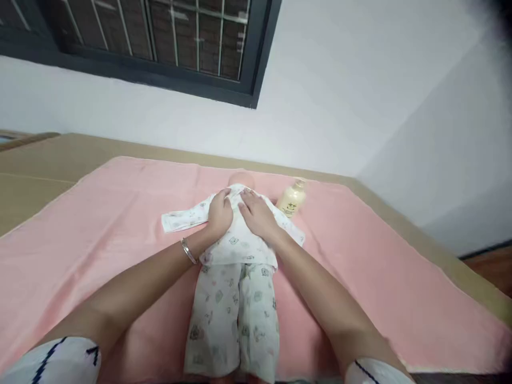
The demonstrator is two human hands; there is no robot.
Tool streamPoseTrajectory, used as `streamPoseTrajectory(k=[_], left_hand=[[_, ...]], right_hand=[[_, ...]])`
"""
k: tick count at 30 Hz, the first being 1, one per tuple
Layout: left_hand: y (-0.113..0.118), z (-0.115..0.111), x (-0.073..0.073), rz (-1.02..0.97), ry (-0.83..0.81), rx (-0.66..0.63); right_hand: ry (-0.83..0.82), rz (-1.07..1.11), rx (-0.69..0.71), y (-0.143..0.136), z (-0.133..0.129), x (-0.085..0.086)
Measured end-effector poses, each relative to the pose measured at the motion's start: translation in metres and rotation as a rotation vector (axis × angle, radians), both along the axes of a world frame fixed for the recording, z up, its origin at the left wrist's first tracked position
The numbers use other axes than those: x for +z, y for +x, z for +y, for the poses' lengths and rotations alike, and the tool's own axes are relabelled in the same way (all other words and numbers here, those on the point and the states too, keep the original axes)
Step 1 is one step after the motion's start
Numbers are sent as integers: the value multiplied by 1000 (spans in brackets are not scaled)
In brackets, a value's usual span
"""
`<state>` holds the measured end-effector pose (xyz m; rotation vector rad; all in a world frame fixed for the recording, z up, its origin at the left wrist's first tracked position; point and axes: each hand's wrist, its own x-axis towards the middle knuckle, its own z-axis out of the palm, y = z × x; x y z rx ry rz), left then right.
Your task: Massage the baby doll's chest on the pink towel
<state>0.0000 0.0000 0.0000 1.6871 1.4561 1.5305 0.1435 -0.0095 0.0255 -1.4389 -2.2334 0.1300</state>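
- A doll (240,250) is laid out on a pink blanket (132,213), its head pointed toward the wall (312,128) and its trousers (220,314) stretched between the person's forearms
- The upper body of the doll is covered by both hands, which are set side by side just below its head
- The white printed shirt (248,242) is touched by the left hand (221,214), with the thumb laid upward near the collar; the other fingers are partly hidden, so whether cloth is gripped cannot be told
- The right hand (258,214) is spread flat on the shirt, fingers extended toward the collar, with nothing grasped
- One sleeve (184,219) is stretched out flat beyond the left hand, the other (294,230) is angled down beside the right hand
- A pale yellow bottle (292,199) is placed past the right hand, just beside that sleeve
- A bracelet (189,250) is worn on the left wrist
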Motion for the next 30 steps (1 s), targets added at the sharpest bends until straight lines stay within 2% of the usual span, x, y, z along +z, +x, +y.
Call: streamPoseTrajectory(k=[4,6,9,13,15,19,22,26,30], left_hand=[[11,-8,-3,144,91,-11],[11,-6,-3,228,74,-29],[2,8,1,312,11,-69],[-6,23,6,389,-69,-115],[-2,19,8,479,-59,-93],[14,-7,10,675,20,-45],[20,-17,12,714,33,-71],[9,0,18,645,-38,-110],[1,11,20,649,-104,-92]], right_hand=[[-3,13,-28,13,9,4],[7,-30,-100,7,1,7],[-14,-124,-216,-12,-24,13],[-47,-194,-117,-24,-46,16],[-57,-140,-77,-18,-39,14],[-74,47,-119,9,-3,7],[-65,84,-137,19,11,4],[-24,-53,-204,2,-13,6],[42,-188,-85,-15,-36,11]])
